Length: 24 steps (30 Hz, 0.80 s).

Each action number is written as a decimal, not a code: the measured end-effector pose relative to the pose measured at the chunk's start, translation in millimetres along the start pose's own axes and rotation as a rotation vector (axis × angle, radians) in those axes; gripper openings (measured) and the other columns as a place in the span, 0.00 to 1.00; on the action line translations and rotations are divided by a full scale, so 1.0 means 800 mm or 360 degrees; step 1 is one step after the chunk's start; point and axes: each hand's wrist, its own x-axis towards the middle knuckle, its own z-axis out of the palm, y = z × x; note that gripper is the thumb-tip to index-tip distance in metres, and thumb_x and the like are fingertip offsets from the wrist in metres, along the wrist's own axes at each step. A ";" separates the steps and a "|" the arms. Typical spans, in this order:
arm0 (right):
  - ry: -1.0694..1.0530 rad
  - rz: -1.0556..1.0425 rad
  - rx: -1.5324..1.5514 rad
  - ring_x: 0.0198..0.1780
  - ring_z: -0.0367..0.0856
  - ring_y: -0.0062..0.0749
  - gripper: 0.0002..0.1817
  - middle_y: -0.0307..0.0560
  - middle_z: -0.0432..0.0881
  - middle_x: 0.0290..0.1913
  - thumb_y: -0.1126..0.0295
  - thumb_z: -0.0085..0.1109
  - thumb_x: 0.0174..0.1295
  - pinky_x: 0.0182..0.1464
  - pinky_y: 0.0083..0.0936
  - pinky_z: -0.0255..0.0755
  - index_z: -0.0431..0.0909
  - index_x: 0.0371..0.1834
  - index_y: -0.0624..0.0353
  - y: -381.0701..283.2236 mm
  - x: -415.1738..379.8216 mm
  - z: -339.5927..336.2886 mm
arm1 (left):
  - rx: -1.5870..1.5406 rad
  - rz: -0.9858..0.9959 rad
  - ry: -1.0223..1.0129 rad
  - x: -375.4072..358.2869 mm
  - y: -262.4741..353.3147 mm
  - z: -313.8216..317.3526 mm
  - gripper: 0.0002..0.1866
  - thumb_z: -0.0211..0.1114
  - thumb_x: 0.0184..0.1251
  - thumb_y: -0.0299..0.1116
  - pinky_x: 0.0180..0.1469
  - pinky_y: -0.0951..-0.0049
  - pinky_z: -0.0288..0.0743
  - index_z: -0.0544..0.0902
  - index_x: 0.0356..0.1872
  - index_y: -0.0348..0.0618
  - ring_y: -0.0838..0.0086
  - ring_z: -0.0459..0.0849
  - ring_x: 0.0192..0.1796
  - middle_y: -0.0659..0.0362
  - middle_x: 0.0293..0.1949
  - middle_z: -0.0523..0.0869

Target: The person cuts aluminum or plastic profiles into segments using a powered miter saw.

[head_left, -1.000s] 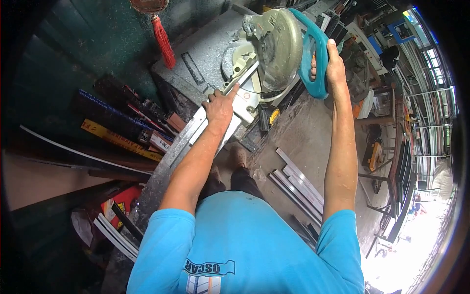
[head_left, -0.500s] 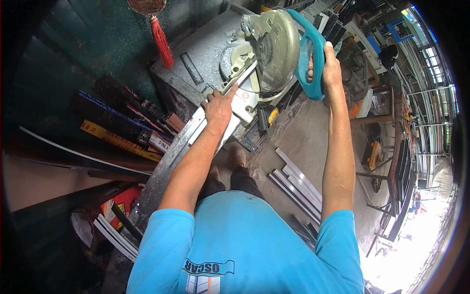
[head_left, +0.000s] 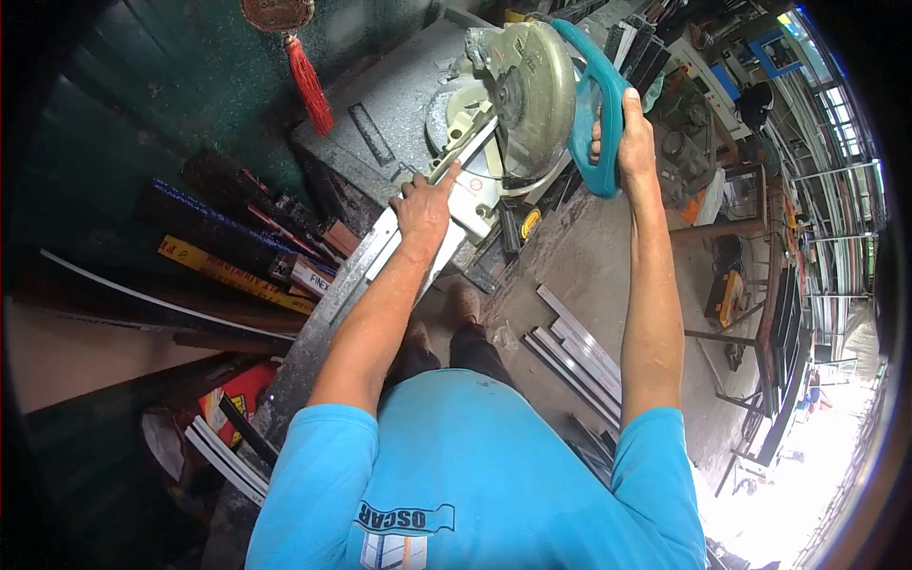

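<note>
A miter saw with a round metal blade guard [head_left: 543, 100] stands on a dusty grey bench [head_left: 408, 57]. My right hand [head_left: 635, 138] is wrapped round its teal handle [head_left: 608, 114], the thumb along the outer side. My left hand [head_left: 425, 207] presses on a pale metal profile [head_left: 478, 142] lying along the saw's fence, index finger stretched toward the blade guard. The profile's near part is partly hidden under my left hand. The guard sits just beyond that finger, apart from it. The blade itself is mostly hidden by the guard.
Metal profiles [head_left: 575, 366] lie on the floor right of my feet. Long strips and a yellow level-like bar [head_left: 228, 275] lean at the left. A red tassel [head_left: 309, 85] hangs by the green wall. At the right stands a table frame [head_left: 727, 228] with tools.
My right hand and the saw's teal handle have shifted slightly left, with the saw head. My left hand stays in place on the profile.
</note>
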 end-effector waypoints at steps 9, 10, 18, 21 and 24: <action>0.0031 -0.0108 0.0062 0.21 0.77 0.26 0.37 0.43 0.79 0.24 0.35 0.39 0.78 0.24 0.27 0.74 0.80 0.40 0.63 0.037 -0.016 0.005 | 0.0049 0.0018 0.0048 0.002 -0.002 0.005 0.36 0.55 0.76 0.29 0.55 0.33 0.76 0.64 0.80 0.81 0.45 0.82 0.56 0.43 0.53 0.79; 0.0030 -0.0105 0.0064 0.21 0.77 0.26 0.37 0.43 0.79 0.24 0.35 0.39 0.78 0.24 0.27 0.74 0.80 0.40 0.63 0.043 -0.018 0.007 | 0.0052 0.0018 0.0046 0.001 -0.002 0.004 0.36 0.55 0.76 0.29 0.56 0.33 0.76 0.64 0.80 0.81 0.46 0.82 0.56 0.43 0.53 0.79; 0.0162 -0.0215 0.0103 0.21 0.79 0.27 0.37 0.43 0.79 0.24 0.36 0.37 0.79 0.25 0.26 0.74 0.78 0.35 0.62 0.108 -0.031 0.016 | 0.0065 0.0030 0.0010 0.003 -0.004 0.009 0.35 0.55 0.77 0.31 0.58 0.34 0.76 0.62 0.80 0.82 0.45 0.82 0.57 0.42 0.57 0.77; 0.0164 -0.0232 0.0043 0.21 0.79 0.30 0.38 0.45 0.79 0.23 0.37 0.37 0.78 0.26 0.28 0.75 0.79 0.33 0.63 0.106 -0.030 0.015 | 0.0145 0.0089 0.0155 0.002 -0.007 0.014 0.35 0.56 0.76 0.30 0.52 0.39 0.79 0.65 0.79 0.80 0.47 0.83 0.56 0.45 0.53 0.80; 0.0096 -0.0180 -0.0056 0.20 0.80 0.31 0.39 0.47 0.80 0.23 0.36 0.36 0.78 0.26 0.30 0.75 0.80 0.36 0.65 0.062 -0.021 0.006 | 0.0020 0.0167 0.0239 -0.005 -0.021 0.018 0.32 0.60 0.72 0.28 0.56 0.41 0.78 0.71 0.76 0.66 0.45 0.82 0.57 0.45 0.54 0.80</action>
